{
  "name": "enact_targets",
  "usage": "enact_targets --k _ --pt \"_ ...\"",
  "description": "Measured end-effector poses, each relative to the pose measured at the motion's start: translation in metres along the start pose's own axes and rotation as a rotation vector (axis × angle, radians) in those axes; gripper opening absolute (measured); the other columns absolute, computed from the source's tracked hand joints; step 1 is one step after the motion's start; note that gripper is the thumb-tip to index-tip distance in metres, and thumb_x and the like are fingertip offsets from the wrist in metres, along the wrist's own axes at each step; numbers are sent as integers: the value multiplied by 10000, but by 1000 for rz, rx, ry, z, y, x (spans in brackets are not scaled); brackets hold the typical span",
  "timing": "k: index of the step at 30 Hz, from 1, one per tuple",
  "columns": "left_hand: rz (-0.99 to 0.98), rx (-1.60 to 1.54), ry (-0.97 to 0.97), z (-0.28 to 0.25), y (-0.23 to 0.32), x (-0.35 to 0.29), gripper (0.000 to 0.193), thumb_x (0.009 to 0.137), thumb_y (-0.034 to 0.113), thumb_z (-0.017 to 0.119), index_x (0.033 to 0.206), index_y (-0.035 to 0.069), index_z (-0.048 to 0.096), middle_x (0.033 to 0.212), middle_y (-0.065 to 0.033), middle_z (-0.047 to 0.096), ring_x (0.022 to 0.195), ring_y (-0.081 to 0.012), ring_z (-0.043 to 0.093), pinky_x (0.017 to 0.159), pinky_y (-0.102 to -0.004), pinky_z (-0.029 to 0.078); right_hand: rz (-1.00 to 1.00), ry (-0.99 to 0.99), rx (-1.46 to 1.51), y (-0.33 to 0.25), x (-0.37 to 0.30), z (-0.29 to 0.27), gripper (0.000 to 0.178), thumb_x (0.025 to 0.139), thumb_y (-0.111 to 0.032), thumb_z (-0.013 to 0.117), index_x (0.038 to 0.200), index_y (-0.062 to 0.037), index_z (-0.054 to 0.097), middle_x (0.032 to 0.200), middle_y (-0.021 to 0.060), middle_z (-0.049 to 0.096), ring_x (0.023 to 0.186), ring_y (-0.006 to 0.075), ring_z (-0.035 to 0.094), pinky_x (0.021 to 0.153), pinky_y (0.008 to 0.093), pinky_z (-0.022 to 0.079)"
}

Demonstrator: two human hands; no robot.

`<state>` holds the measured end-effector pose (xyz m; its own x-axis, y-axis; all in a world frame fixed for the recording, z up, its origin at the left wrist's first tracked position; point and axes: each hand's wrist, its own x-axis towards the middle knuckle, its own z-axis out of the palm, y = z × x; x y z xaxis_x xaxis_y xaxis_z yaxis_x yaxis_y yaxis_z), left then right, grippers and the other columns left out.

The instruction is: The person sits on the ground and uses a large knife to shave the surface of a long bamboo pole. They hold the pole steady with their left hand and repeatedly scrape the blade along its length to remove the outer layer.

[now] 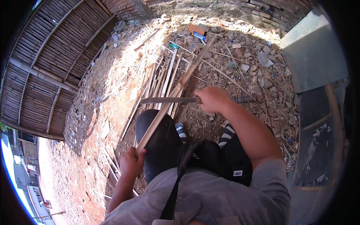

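Note:
A long split bamboo strip [183, 79] slants over my left knee, its far end reaching toward the rubble. My left hand [132, 162] is closed around its near end. In my right hand [212, 99] is the handle of a machete, with a dark section of it showing beyond my wrist. The machete blade [168, 100] points left and crosses the bamboo strip just past my knee. From this angle I cannot tell whether the edge touches the strip. Several cut bamboo strips [164, 78] lie in a loose pile on the ground beneath.
Stones and broken brick [258, 77] cover the ground ahead and right. A bamboo-slat panel [52, 56] stands at left, a brick wall [210, 9] at the back. Grey sheeting [315, 52] and a dark panel [317, 131] edge the right. More strips [112, 165] lie beside my left arm.

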<state>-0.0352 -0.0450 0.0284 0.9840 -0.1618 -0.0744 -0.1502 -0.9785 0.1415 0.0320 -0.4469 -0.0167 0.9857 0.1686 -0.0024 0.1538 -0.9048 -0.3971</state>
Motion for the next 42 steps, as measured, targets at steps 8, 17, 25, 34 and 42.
enact_targets --k 8,17,25,34,42 --pt "98 52 46 11 -12 6 463 970 468 605 842 28 540 678 -226 633 657 -456 651 597 -560 496 128 84 37 27 7 17 212 813 -193 698 995 -108 628 858 133 694 855 366 696 738 508 546" --pt "88 102 -13 18 -14 13 455 982 467 580 845 37 524 692 -240 640 660 -461 657 589 -567 505 190 47 53 38 16 9 184 811 -151 687 978 -99 628 840 135 695 826 369 697 730 507 549" --pt "67 136 -53 20 -12 14 459 982 475 576 860 34 533 710 -247 654 671 -471 661 602 -581 509 100 58 -19 18 8 8 163 819 -151 663 963 -81 632 837 146 696 824 370 697 728 513 546" --pt "41 105 -88 17 -6 26 485 993 490 544 853 26 545 733 -263 658 720 -484 665 661 -590 513 217 77 -16 48 20 16 182 825 -148 662 990 -75 632 834 151 701 823 357 707 738 499 554" --pt "27 131 -114 10 -3 19 496 993 514 532 861 36 549 726 -248 659 721 -472 672 657 -581 513 117 95 -42 49 11 11 212 813 -214 719 967 -98 632 791 137 681 795 364 690 727 514 541"
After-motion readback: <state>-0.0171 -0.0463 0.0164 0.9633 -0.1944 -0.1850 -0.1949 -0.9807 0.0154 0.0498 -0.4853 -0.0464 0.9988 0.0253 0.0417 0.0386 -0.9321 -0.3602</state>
